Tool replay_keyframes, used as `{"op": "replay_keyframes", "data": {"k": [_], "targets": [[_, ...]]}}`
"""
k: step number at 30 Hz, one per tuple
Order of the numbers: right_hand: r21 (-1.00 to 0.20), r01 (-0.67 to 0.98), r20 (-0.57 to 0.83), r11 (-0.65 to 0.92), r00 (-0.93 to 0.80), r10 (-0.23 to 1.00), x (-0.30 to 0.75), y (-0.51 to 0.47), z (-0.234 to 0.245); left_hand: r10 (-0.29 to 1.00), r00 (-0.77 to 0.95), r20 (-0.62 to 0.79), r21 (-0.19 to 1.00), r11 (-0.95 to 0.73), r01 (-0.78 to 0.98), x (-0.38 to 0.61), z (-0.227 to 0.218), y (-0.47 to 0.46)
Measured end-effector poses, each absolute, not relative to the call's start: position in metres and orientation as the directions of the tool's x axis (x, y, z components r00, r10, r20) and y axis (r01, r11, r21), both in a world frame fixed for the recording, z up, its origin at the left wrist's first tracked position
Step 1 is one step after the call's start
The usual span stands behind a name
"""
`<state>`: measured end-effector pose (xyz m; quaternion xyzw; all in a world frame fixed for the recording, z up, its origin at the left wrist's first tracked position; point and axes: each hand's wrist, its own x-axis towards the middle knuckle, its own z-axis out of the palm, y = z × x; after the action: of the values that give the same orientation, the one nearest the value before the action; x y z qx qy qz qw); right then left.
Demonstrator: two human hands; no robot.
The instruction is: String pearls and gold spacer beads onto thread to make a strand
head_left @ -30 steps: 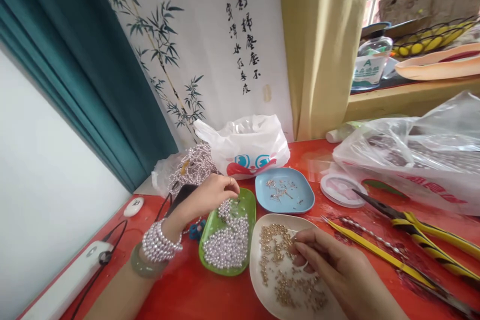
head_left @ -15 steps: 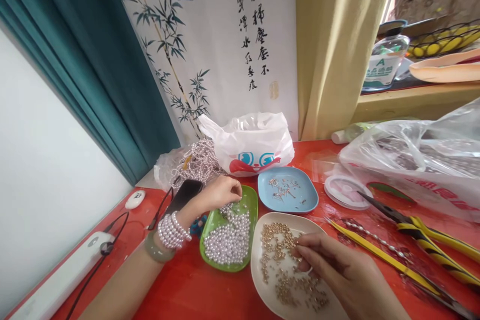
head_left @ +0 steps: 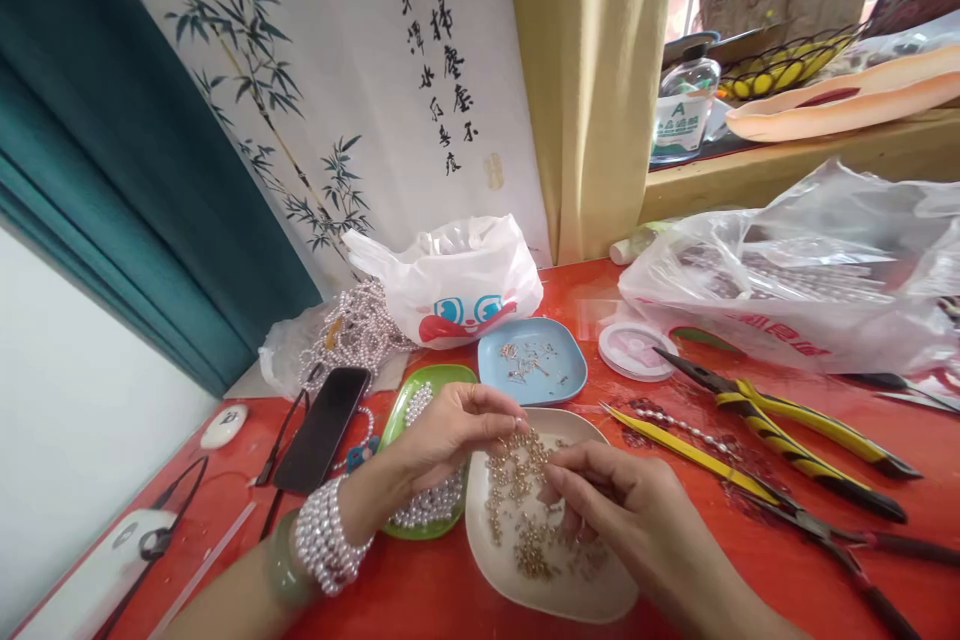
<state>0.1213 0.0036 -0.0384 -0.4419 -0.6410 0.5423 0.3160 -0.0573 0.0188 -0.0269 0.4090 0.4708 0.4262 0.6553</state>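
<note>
My left hand (head_left: 457, 430), a pearl bracelet (head_left: 330, 535) and a green bangle (head_left: 285, 560) on its wrist, reaches over the green tray (head_left: 444, 376) toward the beige tray (head_left: 487, 575). Its thumb and fingers are pinched together at the beige tray's upper left; anything between them is too small to make out. Facing it, my right hand (head_left: 611, 500) is pinched over the beige tray, its hold equally unclear. Small gold beads (head_left: 536, 550) lie scattered in that tray. Pale pearl beads (head_left: 431, 508) fill the green tray, partly hidden by my left hand.
A blue tray (head_left: 559, 390) with small metal bits stands behind. To the right lie yellow tweezers (head_left: 690, 455), yellow-black pliers (head_left: 787, 440), dark-handled pliers (head_left: 832, 535) and a spool (head_left: 636, 352). A phone (head_left: 322, 430) lies left; plastic bags (head_left: 465, 285) stand at the back.
My left hand has moved from the green tray's far end rightward and nearer, close to my right hand. My right hand stays pinched over the beige tray. The view has turned right.
</note>
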Motion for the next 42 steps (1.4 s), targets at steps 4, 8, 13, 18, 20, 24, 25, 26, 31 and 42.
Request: {"op": "replay_keyframes", "data": {"k": [4,8,13,18,20,24,25,26,31,42], "targets": [[-0.985,0.170,-0.055,0.029,-0.471,0.881,0.1230,0.0073,-0.0423,0.948,0.149,-0.281,0.926,0.309,-0.216,-0.0560,-0.0267,0.0190],[-0.986,0.164,-0.062,0.017,-0.469,0.881,0.1233,0.0083,-0.0435,0.947,0.150,-0.283,0.923,0.312,-0.226,-0.0529,-0.0263,0.0182],[-0.981,0.193,-0.075,0.017,-0.460,0.885,0.1224,0.0083,-0.0443,0.948,0.154,-0.280,0.927,0.309,-0.214,-0.0527,-0.0257,0.0180],[-0.978,0.204,-0.063,0.039,-0.472,0.880,0.1221,0.0093,-0.0470,0.949,0.154,-0.276,0.936,0.302,-0.183,-0.0529,-0.0259,0.0180],[-0.977,0.207,-0.052,0.053,-0.472,0.880,0.1223,0.0094,-0.0466,0.954,0.155,-0.258,0.945,0.283,-0.166,-0.0528,-0.0258,0.0177],[-0.975,0.204,-0.022,0.084,-0.471,0.882,0.1229,0.0087,-0.0431,0.971,0.133,-0.198,0.973,0.211,-0.091,-0.0533,-0.0237,0.0168],[-0.974,0.207,-0.017,0.092,-0.471,0.882,0.1230,0.0085,-0.0420,0.975,0.129,-0.179,0.980,0.189,-0.065,-0.0536,-0.0231,0.0165],[-0.972,0.213,-0.012,0.100,-0.472,0.881,0.1231,0.0083,-0.0411,0.978,0.128,-0.164,0.985,0.170,-0.040,-0.0538,-0.0226,0.0162],[-0.955,0.249,0.026,0.163,-0.475,0.880,0.1231,0.0080,-0.0399,0.977,0.145,-0.155,0.987,0.158,-0.012,-0.0534,-0.0218,0.0148],[-0.951,0.237,0.064,0.201,-0.483,0.873,0.1240,0.0094,-0.0413,0.976,0.171,-0.137,0.990,0.140,-0.008,-0.0545,-0.0237,0.0155]]}}
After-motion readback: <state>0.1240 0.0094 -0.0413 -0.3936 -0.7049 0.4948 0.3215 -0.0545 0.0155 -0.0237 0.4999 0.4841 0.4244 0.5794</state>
